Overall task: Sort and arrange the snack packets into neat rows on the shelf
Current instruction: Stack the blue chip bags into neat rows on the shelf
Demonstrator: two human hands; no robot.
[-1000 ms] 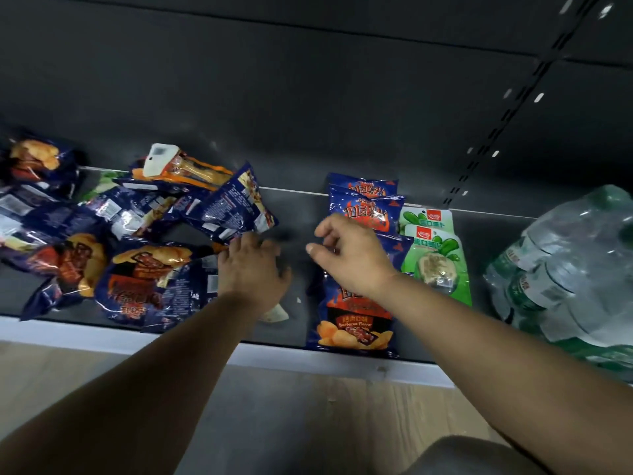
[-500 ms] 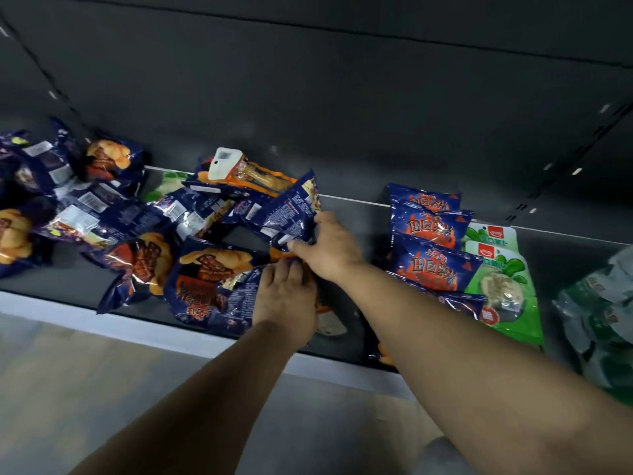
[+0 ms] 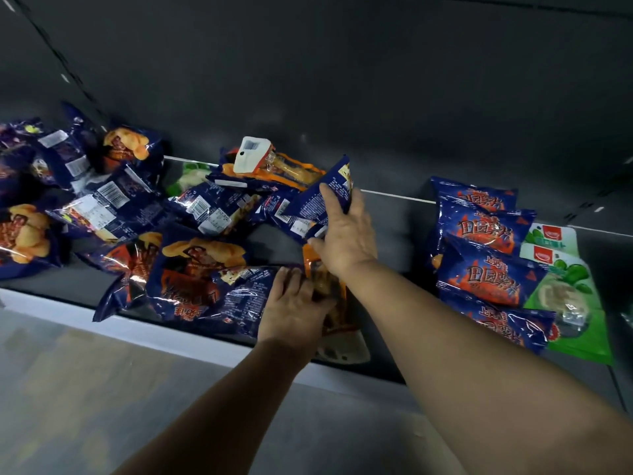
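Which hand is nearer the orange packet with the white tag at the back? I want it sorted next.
Right. The right hand grips a blue packet just beside the orange packet; the left hand rests near the shelf's front edge.

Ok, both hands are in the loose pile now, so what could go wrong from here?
1. The right hand grips a blue packet that overlaps other packets; lifting it may drag those along.
2. The orange packet under the left hand overhangs the shelf edge and could slip to the floor.
3. The right forearm passes close to the tidy blue row and might nudge it.
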